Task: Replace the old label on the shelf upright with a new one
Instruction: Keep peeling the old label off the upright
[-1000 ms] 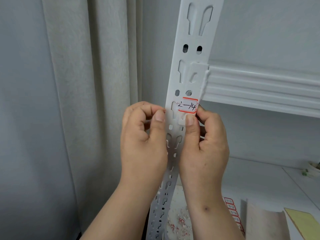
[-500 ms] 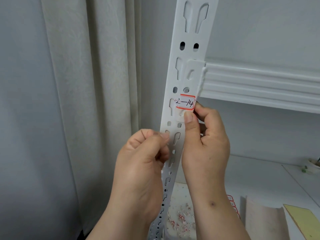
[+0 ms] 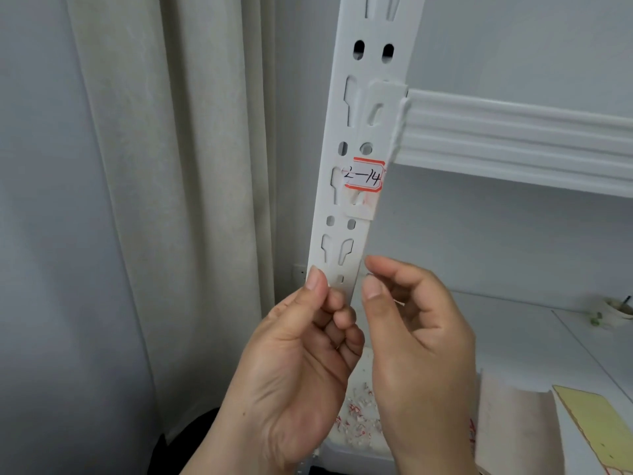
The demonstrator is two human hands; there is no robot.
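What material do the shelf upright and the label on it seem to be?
Shelf upright: probably metal painted matte white; thin flat strip with cleanly punched slots.
Label: seems paper, a white sticker with red border and handwritten ink; its left edge looks torn.

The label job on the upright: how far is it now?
A red-bordered label marked 2-14 sits on the upright; paper residue below suggests scraping remains. Scraps lie on the shelf. The left hand pinches something small; the right hand hangs empty.

A red-bordered label [image 3: 363, 178] marked 2-14 sticks on the white shelf upright [image 3: 359, 138]. Below it, the left hand [image 3: 301, 365] and right hand [image 3: 414, 341] hover with loosely curled fingers.
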